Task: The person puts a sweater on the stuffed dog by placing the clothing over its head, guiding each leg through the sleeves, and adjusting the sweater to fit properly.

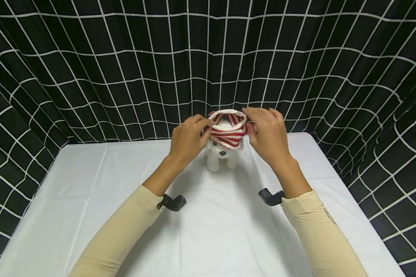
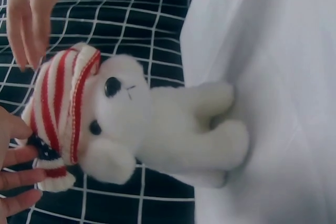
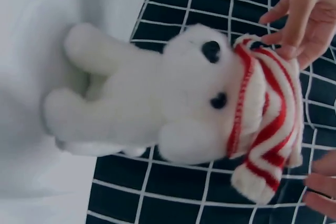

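A white plush dog [image 1: 222, 156] stands on the table with a small red-and-white striped knit garment [image 1: 227, 136] round the top of its head. In the head view the garment's white-rimmed opening faces up. A stubby tube with a white end [image 3: 254, 184] hangs from it in the right wrist view. My left hand [image 1: 190, 136] pinches the garment's side by a dark blue patch [image 2: 44, 148]. On the other side is my right hand [image 1: 268, 132], fingers extended beside the rim; in the right wrist view its fingers [image 3: 321, 187] show a gap from the fabric.
White cloth covers the table [image 1: 208, 227]. A black curtain with white grid lines [image 1: 152, 69] rises behind and along both sides. Black wrist mounts [image 1: 173, 202] stick out inward from both cuffs.
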`<state>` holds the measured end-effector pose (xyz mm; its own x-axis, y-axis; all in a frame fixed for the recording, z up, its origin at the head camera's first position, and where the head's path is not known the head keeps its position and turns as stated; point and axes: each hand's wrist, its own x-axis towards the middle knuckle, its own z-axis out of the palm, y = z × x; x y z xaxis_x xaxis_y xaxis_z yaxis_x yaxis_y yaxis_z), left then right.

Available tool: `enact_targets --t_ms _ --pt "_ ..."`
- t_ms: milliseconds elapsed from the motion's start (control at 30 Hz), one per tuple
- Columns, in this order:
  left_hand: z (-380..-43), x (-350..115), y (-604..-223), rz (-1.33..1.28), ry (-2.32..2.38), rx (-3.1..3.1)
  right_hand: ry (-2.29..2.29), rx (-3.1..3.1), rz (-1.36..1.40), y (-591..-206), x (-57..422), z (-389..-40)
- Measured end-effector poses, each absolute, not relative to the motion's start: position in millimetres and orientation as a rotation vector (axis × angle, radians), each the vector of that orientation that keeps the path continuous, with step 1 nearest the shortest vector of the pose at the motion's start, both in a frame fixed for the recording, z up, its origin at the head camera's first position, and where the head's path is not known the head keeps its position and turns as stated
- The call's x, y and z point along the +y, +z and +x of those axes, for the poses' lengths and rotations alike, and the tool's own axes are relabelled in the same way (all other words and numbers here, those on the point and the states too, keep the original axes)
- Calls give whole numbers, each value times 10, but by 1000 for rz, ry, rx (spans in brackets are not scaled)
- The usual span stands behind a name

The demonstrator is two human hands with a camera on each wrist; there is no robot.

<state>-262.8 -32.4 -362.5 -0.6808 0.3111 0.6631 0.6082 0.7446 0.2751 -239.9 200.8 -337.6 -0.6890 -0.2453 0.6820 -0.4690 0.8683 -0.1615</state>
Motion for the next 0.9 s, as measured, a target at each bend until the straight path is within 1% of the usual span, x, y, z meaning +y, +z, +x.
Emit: enact_targets --t_ms 167,400,567,700,800,900 --pt "-2637 -345 -3664 -681 -653 -2322 498 -2122 501 -3545 2056 -2278" --pt "-2656 -350 -3675 -677 -660 -2300 417 -2276 628 -3871 2077 -2245" --pt "-2643 -320 -3695 -682 -661 -2294 315 -2279 536 -4015 1996 -2310" --pt "-2669 -341 -3727 -749 -681 -2242 305 -2255 459 -4069 1932 -2323" --pt "-2740 -442 -3792 -747 -805 -2174 334 -2247 435 -4082 1912 -2326" --pt "-2855 -579 -3937 -605 -1106 -2173 345 -2254 447 -4067 1900 -2341"
